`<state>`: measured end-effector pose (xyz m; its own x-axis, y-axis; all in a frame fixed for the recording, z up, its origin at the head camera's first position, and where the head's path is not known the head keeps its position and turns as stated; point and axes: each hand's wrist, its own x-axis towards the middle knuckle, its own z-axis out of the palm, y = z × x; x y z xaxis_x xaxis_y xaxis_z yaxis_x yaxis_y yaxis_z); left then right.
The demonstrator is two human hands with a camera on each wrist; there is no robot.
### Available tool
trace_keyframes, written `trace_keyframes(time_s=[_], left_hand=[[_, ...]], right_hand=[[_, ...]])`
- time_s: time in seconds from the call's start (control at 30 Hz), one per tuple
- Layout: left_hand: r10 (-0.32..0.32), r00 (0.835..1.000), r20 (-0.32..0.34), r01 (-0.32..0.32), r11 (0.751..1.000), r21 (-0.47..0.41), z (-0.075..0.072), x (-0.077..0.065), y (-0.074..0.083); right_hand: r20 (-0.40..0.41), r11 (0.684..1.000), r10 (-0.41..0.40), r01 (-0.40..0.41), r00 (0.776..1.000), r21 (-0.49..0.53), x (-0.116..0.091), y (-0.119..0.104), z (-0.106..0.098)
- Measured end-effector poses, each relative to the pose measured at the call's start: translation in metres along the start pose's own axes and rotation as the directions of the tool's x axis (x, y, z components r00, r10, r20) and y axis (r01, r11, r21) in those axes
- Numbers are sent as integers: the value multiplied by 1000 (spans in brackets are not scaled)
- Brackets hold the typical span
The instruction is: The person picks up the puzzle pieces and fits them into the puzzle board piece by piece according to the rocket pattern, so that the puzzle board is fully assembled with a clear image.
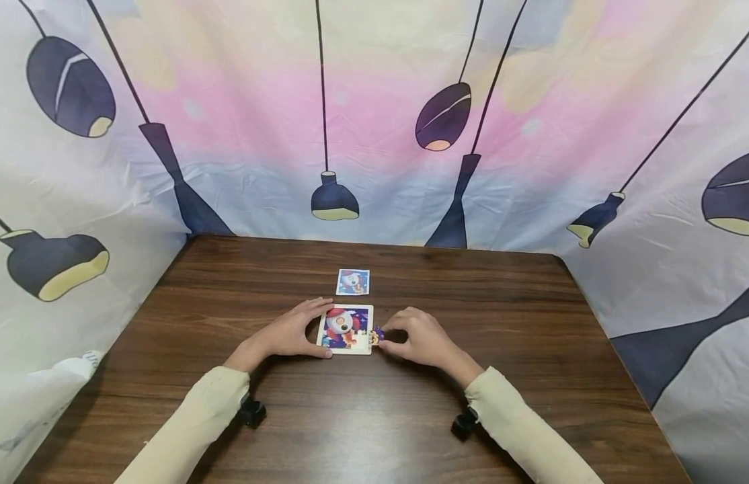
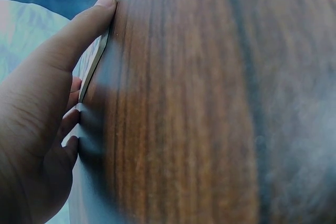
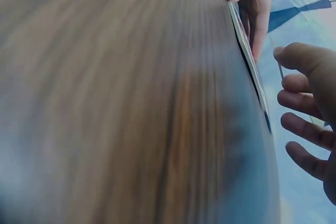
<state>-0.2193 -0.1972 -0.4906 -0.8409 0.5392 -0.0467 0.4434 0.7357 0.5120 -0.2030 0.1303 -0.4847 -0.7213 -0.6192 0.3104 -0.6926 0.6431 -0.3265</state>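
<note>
A jigsaw puzzle board [image 1: 341, 326] with a white rim and a rocket picture lies on the table, a pale gap at its lower right. My left hand [image 1: 290, 331] holds its left side, thumb at the near corner and fingers at the far one. In the left wrist view, the left hand's thumb [image 2: 92, 24] presses the board's edge. Between thumb and fingertips, my right hand [image 1: 419, 338] pinches a purple and yellow puzzle piece [image 1: 376, 336] by the board's right edge. The piece appears edge-on as a thin sliver in the right wrist view, lifted off the table.
A small picture card [image 1: 353, 282] with a similar rocket design lies just beyond the board. The brown wooden table [image 1: 350, 417] is bordered by a printed cloth backdrop [image 1: 386, 134] at the back and sides. Both wrists carry small black cameras.
</note>
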Motion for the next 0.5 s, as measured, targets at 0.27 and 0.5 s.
trace_keyframes(time_s=[0.27, 0.5], left_hand=[[-1, 1000, 0, 1, 1000, 2, -1, 0, 1], [-1, 1000, 3, 1, 1000, -2, -1, 0, 1]], right_hand=[[40, 1000, 12, -11, 999, -25, 14, -11, 11], [93, 998, 36, -31, 995, -53, 20, -17, 15]])
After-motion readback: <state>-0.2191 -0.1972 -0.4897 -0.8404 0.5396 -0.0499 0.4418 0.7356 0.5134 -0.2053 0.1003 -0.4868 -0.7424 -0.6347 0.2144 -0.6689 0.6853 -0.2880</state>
